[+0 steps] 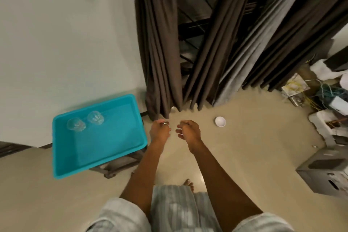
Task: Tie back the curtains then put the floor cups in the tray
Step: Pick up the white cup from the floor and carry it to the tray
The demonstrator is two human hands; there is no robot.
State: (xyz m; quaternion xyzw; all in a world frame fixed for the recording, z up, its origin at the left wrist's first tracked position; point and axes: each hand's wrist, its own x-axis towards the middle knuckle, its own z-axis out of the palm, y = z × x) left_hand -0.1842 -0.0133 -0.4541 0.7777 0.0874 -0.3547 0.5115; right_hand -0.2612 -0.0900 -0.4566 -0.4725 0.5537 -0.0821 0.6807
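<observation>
Okay, cup-collecting step by my read. Two curtains, left curtain (160,52) and right curtain (212,52), hang bunched with a dark gap between; no tie visible, can't tell if fastened. Blue tray (98,167) on a low stool (120,165) holds two glasses, one glass (76,124) beside the other glass (95,117). One white cup (220,121) sits on the floor (244,137), right of both hands. Left hand (160,131) and right hand (188,131) hover side by side, fingers loosely curled, holding nothing. Next move likely: right hand reaches down, grips the white cup, carries it left into the tray.
</observation>
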